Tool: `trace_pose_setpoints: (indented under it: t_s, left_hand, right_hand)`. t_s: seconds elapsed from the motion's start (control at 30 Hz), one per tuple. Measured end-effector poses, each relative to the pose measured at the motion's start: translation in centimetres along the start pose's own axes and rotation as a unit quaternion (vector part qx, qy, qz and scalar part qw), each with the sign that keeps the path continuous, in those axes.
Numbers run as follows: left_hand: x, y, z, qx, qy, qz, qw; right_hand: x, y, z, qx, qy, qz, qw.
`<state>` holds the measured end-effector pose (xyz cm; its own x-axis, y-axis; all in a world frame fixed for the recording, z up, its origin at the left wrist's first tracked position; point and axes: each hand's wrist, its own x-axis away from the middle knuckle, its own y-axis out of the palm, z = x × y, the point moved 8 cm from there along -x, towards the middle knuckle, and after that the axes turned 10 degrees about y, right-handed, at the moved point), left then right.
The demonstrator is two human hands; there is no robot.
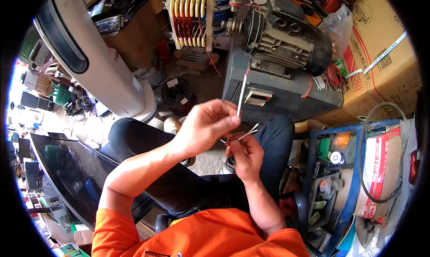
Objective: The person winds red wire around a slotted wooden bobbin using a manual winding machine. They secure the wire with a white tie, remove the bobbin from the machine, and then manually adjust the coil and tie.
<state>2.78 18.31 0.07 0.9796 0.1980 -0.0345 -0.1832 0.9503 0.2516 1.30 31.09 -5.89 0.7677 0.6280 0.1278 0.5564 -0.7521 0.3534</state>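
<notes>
Head view, left hand [207,123], grip pinching red-tipped white tube [242,95], in front of electric motor [286,39], right hand [246,157], grip closed around thin white tubes [251,132]

One white tower [96,55], one black reel [176,95] near its base, one brown carton [380,15], and one blue rack [331,131] bearing a green block [324,148] near its far left corner, an orange item [342,138] by its far edge, a red-striped box [380,167] along its right.

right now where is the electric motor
In the head view, the electric motor sits right of centre near the top, on the grey cabinet, left of the large cardboard carton.
</notes>
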Motion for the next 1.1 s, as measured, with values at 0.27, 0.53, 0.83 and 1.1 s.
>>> trace_pose_setpoints:
  t_s: [0.27, 0.53, 0.83, 1.1]
  left_hand:
    - [-0.2, -0.1, 1.8, -0.025, -0.02, -0.017, 0.999]
    - [-0.6, -1.1, 2.0, 0.081, -0.021, 0.054, 0.995]
    - [-0.5, -1.7, 2.8, 0.106, 0.013, 0.067, 0.992]
    - [0.4, -1.0, 2.9, 0.041, 0.011, 0.007, 0.999]
  right_hand:
    - [0.1, -0.2, -0.3, 0.018, 0.002, 0.004, 1.0]
    - [-0.6, -0.4, 0.4, -0.001, 0.023, -0.023, 0.999]
    - [-1.2, 1.1, 1.7, 0.015, 0.04, -0.063, 0.997]
    - [-2.6, -4.0, 1.4, -0.007, 0.001, 0.025, 1.0]
